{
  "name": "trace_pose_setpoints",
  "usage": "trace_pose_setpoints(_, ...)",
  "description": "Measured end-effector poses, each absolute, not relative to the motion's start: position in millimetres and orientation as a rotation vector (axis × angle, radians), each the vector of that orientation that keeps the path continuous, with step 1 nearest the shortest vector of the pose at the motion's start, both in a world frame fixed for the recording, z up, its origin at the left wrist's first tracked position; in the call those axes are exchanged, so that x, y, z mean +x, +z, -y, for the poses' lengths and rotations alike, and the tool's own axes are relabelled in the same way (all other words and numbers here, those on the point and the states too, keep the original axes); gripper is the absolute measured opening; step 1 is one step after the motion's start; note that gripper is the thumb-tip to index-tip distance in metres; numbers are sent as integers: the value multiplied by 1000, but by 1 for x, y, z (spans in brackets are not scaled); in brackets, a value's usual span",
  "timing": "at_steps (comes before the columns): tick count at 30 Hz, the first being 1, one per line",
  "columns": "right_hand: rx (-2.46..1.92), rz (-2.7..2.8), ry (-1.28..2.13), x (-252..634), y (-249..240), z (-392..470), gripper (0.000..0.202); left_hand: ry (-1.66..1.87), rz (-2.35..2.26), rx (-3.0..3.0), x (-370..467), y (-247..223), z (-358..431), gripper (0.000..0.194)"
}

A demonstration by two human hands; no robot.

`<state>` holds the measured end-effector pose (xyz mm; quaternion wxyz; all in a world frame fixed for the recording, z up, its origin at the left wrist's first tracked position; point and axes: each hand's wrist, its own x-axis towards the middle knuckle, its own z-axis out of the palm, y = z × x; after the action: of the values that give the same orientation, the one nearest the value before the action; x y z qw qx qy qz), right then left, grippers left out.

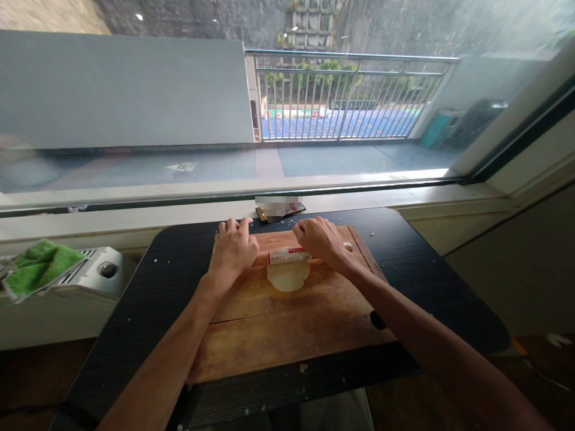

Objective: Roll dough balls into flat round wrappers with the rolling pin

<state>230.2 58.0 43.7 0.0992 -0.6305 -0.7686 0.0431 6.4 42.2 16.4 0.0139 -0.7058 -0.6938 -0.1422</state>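
A wooden rolling pin with a red and white label round its middle lies crosswise over the far part of a flat, pale piece of dough. My left hand is closed around the pin's left end. Near the other end, my right hand has its fingers curled over the pin, and a bit of the handle shows beyond it. Beneath them is a brown wooden cutting board with a crack on its left side and a dark hole at its right.
The board rests on a black table scattered with small crumbs. A partly blurred flat item lies at the windowsill behind it. To the left, a green cloth hangs on a white appliance. A large window rises beyond the sill.
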Motion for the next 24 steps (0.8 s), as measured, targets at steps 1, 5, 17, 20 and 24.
trace_pose_setpoints(1,-1866,2275,128,230,45,-60,48,-448,2170,-2194,6,16,-45,50)
trace_pose_setpoints(5,-1864,2283,105,227,49,-67,47,-471,2193,-2178,5,15,-54,50)
trace_pose_setpoints(17,-1861,2345,51,226,46,-84,45,-534,2206,-2156,5,16,-72,48)
trace_pose_setpoints(20,-1869,2342,47,226,45,-85,47,-506,2208,-2167,4,15,-74,48)
trace_pose_setpoints(24,-1883,2329,61,225,45,-83,47,-454,2201,-2181,4,11,-74,51)
